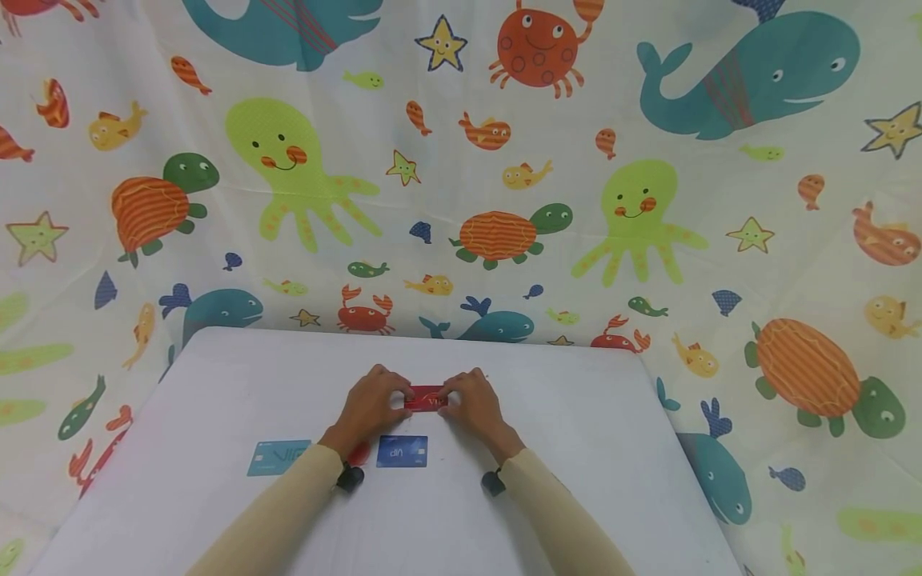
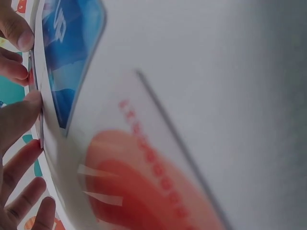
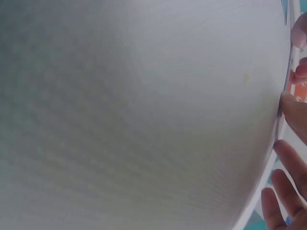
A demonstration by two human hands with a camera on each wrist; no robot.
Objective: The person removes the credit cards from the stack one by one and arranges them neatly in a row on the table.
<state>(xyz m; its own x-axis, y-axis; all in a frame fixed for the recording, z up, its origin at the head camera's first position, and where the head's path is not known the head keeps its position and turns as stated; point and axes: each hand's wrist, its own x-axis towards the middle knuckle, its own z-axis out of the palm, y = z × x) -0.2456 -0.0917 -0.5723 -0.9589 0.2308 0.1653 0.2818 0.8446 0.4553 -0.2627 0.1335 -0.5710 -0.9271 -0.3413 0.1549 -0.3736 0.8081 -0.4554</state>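
- Teal card (image 1: pixel 277 458): flat on the table (image 1: pixel 583 416). The left sleeve (image 1: pixel 281 512) covers its lower right corner; a low forearm sweep could displace it.
- Pale card (image 2: pixel 153 187): mostly hidden below the wrist in the head view; cut off in the left wrist view, digits blurred. A dropped wrist could drag it.
- Left hand (image 1: pixel 369 402): thumb and fingertip pinch the red card's left end. Uneven height between hands could tilt the card.
- Blue card (image 1: pixel 402 452): flat, nearer the person than the red card. A lowered palm could nudge it.
- Red card (image 1: pixel 426 399): between both hands; fingertips mask its ends. Table contact cannot be determined. Excess inward pressure could bow it.
- Right hand (image 1: pixel 475 404): pinches the right end; a slip could swing the card.
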